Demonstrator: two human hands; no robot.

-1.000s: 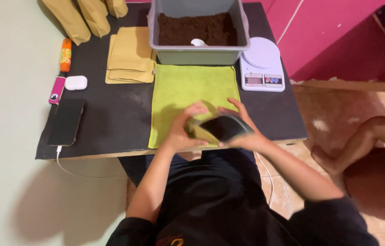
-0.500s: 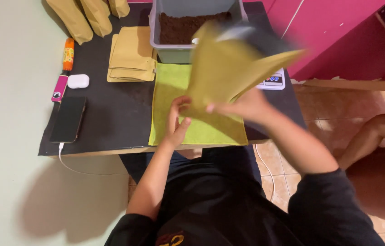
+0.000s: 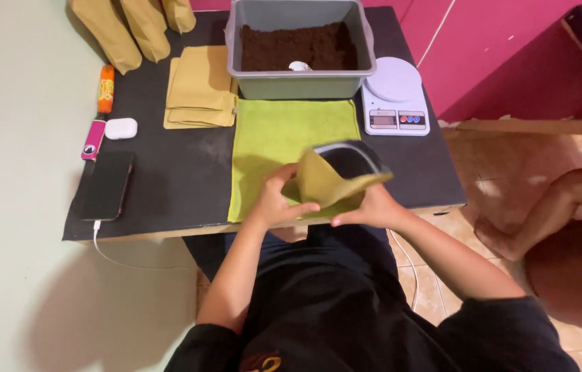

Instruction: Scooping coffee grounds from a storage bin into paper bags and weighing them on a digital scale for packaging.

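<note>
At the near edge of the table, an opened tan pouch point(image 3: 335, 180) is held up between both hands, just above the green cloth point(image 3: 284, 138). The left hand point(image 3: 278, 200) is curled around the pouch's lower left side, thumb pressed against its front and fingers tucked behind. The right hand point(image 3: 368, 209) is cupped under the lower right, its fingers closed on the base, so the dark mouth is kept spread and turned upward. The cloth is laid flat under the hands, apparently so that spills are caught. Beyond it, a grey tub point(image 3: 301, 83) of dark brown grounds is set within reach, with a white scoop point(image 3: 299, 66) resting in it. A white kitchen scale point(image 3: 395, 96) is placed just right of the tub, and flat empty pouches point(image 3: 200, 86) are stacked to its left. Filled pouches point(image 3: 132, 27) are stood at the far left corner.
</note>
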